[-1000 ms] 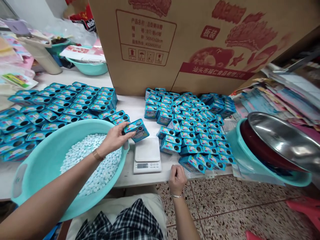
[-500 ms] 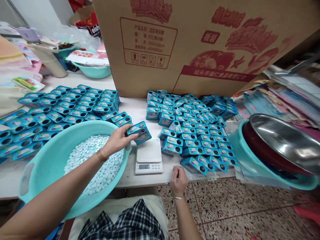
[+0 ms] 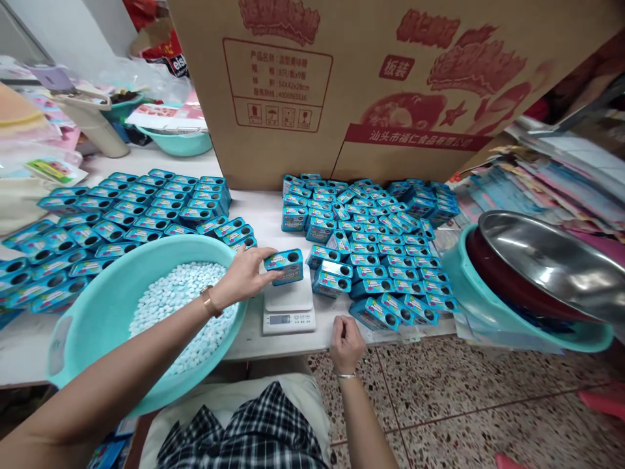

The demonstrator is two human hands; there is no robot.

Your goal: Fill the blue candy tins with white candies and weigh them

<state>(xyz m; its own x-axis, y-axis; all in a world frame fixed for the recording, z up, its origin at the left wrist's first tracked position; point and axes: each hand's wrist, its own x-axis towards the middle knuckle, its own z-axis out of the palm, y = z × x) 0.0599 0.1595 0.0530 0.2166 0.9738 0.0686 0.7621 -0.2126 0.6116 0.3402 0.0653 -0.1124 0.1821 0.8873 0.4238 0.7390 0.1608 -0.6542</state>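
Pinched in my left hand (image 3: 247, 277) is a small blue candy tin (image 3: 288, 267) with a dark round hole in its top. The tin is over the plate of a white digital scale (image 3: 289, 319); whether it touches the plate I cannot tell. My left forearm crosses a turquoise basin (image 3: 92, 299) holding many pale blue and white candies (image 3: 168, 293). At the table's front edge rests my right hand (image 3: 347, 339), curled into a fist; anything inside it is hidden. Close to that fist stand rows of similar blue tins (image 3: 374, 314).
More blue tins (image 3: 146, 221) stand behind and left of the basin. A large cardboard box (image 3: 293, 150) walls off the back. At the right, a steel bowl (image 3: 551, 260) sits on a turquoise tub (image 3: 456, 280). Stacked printed sheets (image 3: 532, 189) lie beyond it.
My left hand has carried the tin a little right, from the scale's back left corner to over its plate, and turned it more upright. My right fist stays in place.
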